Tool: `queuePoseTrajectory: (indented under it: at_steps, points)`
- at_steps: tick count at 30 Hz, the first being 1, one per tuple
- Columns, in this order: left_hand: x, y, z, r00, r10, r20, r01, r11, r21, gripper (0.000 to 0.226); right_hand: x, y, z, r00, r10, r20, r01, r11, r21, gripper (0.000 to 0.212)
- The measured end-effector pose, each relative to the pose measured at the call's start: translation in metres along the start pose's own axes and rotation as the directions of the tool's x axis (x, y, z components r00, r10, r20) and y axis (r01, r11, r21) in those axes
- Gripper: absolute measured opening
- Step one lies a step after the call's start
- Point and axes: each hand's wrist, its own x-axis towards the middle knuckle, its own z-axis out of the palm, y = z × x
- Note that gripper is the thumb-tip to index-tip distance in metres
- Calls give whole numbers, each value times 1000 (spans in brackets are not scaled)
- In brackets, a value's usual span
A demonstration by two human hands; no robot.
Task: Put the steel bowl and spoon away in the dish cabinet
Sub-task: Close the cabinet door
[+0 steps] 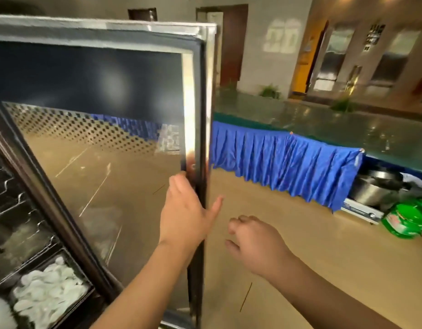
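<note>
The dish cabinet's glass door [110, 162] stands swung open in front of me, framed in steel. My left hand [186, 214] holds the door's free edge at mid height, fingers on the near face and thumb spread to the right of the edge. My right hand [257, 243] hovers just right of the door, loosely curled and holding nothing. At the lower left the cabinet's inside shows wire racks [13, 203] and a tray of white spoons [46, 295]. I see no steel bowl or steel spoon in either hand.
A long table with a green top [324, 124] and a blue pleated skirt [288, 162] runs along the right. Under its far end sit steel pots [376, 188] and green bags [404, 219]. Tan floor [300, 257] lies between me and the table.
</note>
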Motion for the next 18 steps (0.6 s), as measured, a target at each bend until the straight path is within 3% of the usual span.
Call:
queuePoseTrajectory:
  at_steps: [7,13,18]
  points:
    - [-2,12,21,979,-202,-39,201,979,-12,69,10,30,-16,988,-152,4,152,988,40,27]
    - [-28,20,-7,973,-229,-23,229,973,36,64,29,16,-34,972,-235,-14,235,969,77,28]
    - [-68,22,-48,967,-253,-41,254,967,29,65,35,-6,-38,961,-269,-63,274,955,115,48]
